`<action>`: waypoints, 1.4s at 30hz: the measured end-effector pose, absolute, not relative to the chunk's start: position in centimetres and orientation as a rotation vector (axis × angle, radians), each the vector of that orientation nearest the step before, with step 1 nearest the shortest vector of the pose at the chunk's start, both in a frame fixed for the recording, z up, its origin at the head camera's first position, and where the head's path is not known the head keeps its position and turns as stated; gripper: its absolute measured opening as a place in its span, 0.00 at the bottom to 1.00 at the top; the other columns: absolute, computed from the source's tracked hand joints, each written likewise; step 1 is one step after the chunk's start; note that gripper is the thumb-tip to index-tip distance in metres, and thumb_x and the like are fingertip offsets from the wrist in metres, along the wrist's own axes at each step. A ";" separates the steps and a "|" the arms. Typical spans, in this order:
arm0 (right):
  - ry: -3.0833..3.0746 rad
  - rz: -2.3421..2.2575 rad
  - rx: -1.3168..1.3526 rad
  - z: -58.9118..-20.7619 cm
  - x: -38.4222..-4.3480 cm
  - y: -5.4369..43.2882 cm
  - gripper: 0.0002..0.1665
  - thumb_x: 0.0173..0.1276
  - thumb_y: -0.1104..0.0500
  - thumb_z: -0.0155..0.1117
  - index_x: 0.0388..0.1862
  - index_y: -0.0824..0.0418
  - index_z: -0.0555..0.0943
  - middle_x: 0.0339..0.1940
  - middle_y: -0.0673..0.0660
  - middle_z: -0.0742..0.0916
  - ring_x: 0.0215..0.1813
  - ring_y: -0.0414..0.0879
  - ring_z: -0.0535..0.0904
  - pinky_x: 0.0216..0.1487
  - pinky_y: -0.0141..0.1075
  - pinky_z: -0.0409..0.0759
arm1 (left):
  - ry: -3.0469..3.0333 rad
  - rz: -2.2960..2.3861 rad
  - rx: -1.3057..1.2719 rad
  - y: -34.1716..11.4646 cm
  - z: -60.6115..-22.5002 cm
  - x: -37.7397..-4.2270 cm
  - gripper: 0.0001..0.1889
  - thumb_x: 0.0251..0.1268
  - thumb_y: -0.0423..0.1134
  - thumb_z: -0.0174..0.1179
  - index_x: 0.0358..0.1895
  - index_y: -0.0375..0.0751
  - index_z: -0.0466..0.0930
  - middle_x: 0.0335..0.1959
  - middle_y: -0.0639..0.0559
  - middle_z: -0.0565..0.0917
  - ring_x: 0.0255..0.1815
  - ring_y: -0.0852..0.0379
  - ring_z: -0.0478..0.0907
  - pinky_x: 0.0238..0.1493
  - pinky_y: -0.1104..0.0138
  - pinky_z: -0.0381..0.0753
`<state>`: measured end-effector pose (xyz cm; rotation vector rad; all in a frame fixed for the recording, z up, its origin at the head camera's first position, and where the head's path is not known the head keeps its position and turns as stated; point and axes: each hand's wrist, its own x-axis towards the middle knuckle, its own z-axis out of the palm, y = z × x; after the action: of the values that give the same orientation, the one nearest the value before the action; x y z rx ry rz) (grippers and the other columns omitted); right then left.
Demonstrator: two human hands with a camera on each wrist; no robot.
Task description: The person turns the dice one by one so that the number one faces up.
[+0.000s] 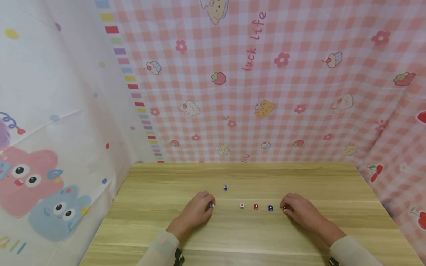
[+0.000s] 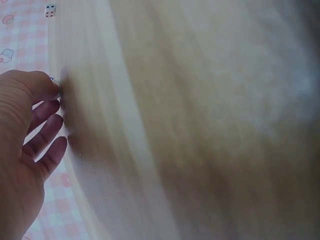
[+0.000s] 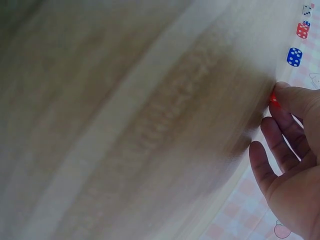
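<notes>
On the table's right, the right hand pinches a red die; at left, the left hand pinches a half-hidden die. Between them sit a white die, second red die and blue die, another blue die farther, to their left

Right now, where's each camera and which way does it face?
Head: worn on the head, facing forward and down over table and checked cloth; left hand, right hand, sleeves show.
Left wrist: worn there, facing that hand and the table; only that hand shows.
Right wrist: worn there, facing that hand's pinched red die; only that hand shows.
Head and right wrist both show the blue die nearest the right hand.
</notes>
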<state>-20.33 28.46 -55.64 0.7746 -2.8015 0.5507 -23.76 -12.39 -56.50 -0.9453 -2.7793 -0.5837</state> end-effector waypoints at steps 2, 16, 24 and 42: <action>-2.796 0.549 0.774 -55.6 -20.3 28.5 0.12 0.60 0.65 0.78 0.35 0.50 0.83 0.36 0.43 0.84 0.40 0.37 0.77 0.43 0.40 0.81 | -2.770 -0.580 -0.949 -12.5 -56.6 -23.8 0.07 0.60 0.31 0.69 0.38 0.46 0.82 0.36 0.57 0.79 0.41 0.59 0.75 0.48 0.63 0.81; -2.810 0.548 0.756 -55.6 -20.2 28.5 0.12 0.61 0.65 0.77 0.35 0.50 0.83 0.37 0.44 0.84 0.41 0.39 0.78 0.44 0.41 0.82 | -2.664 -0.543 -1.033 -12.5 -57.0 -24.0 0.09 0.57 0.28 0.67 0.35 0.47 0.81 0.33 0.57 0.78 0.37 0.59 0.73 0.42 0.65 0.80; -2.817 0.548 0.748 -55.6 -20.3 28.5 0.12 0.61 0.64 0.77 0.35 0.49 0.83 0.38 0.43 0.84 0.42 0.40 0.79 0.45 0.41 0.82 | -2.638 -0.479 -1.078 -12.2 -56.7 -24.0 0.07 0.57 0.29 0.67 0.36 0.46 0.83 0.35 0.57 0.78 0.36 0.60 0.74 0.41 0.66 0.80; -2.823 0.534 0.739 -55.7 -20.4 28.2 0.12 0.61 0.64 0.77 0.35 0.48 0.83 0.38 0.42 0.84 0.42 0.41 0.79 0.46 0.42 0.82 | -2.796 -0.597 -0.975 -12.0 -56.5 -24.0 0.07 0.63 0.30 0.65 0.41 0.46 0.83 0.37 0.57 0.78 0.37 0.62 0.73 0.42 0.68 0.79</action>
<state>-20.41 28.23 -55.70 0.7392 -2.8228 0.5335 -23.95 -12.03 -56.51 -0.9754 -2.7958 -0.5973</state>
